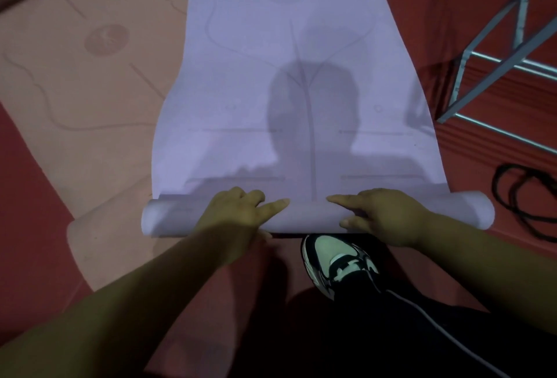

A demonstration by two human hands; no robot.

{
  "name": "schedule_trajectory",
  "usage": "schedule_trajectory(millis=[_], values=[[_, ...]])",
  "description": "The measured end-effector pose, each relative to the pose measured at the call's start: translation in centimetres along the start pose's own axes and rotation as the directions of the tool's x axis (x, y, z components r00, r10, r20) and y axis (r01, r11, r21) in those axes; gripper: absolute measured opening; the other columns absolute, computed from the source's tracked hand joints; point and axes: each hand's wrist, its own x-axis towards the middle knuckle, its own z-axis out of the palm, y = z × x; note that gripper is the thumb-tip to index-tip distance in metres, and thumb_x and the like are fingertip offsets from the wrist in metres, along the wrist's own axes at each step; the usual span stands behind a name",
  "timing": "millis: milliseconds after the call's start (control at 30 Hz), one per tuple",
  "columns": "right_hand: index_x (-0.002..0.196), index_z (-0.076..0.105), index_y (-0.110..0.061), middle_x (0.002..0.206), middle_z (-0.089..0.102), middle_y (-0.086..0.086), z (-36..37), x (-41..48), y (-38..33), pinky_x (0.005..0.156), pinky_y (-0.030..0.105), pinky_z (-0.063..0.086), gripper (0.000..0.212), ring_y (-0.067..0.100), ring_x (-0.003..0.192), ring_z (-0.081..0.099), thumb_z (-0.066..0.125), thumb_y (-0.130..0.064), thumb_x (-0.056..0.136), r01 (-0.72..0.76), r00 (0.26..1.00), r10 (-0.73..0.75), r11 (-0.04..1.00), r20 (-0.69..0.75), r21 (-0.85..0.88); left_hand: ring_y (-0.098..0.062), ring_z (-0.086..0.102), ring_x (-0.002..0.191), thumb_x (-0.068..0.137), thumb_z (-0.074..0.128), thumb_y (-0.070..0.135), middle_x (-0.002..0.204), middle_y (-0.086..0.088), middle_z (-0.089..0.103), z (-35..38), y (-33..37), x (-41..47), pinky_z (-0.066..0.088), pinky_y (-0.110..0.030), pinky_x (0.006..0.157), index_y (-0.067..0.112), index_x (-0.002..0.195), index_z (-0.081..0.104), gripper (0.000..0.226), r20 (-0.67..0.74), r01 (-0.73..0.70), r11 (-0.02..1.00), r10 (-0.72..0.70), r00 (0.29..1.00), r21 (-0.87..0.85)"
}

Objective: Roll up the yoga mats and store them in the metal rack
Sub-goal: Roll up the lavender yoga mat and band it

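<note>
A lilac yoga mat lies flat on the red floor and stretches away from me. Its near end is wound into a roll that spans the mat's width. My left hand grips the roll left of centre, fingers curled over its top. My right hand grips the roll right of centre, index finger along the top and thumb at the near side. A pink yoga mat lies flat to the left, its near corner partly under the lilac roll. The metal rack, a grey tube frame, stands at the right.
My shoe and dark trouser leg sit just behind the roll on the red floor. A coiled black cord lies on the floor at the right, near the roll's end.
</note>
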Motion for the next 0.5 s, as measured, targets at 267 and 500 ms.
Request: schedule_trajectory(millis=[267,500], values=[[0.142,0.04,-0.064,0.119,0.063,-0.019,-0.3,-1.9,-1.5,0.103,0.024,0.042,0.053,0.003,0.108,0.057,0.059,-0.061,0.093,0.024,0.988,-0.057,0.975,0.147,0.219,-0.005,0.06,0.102,0.095,0.051,0.065,0.105,0.025,0.056,-2.8,-0.6,-1.1,0.043,-0.019,0.086,0.049,0.136,0.052,0.044,0.263,0.128,0.922,-0.03,0.964,-0.365],[0.142,0.046,-0.057,0.121,0.054,-0.023,2.6,-3.9,-1.7,0.1,0.032,0.045,0.065,0.003,0.113,0.051,0.052,-0.079,0.081,0.091,0.99,-0.067,0.977,-0.127,0.194,0.018,0.047,0.106,0.086,0.066,0.056,0.117,0.039,0.052,-3.9,-1.1,0.0,0.034,-0.004,0.09,0.061,0.135,0.043,0.054,0.37,0.087,0.889,0.096,0.924,-0.45]])
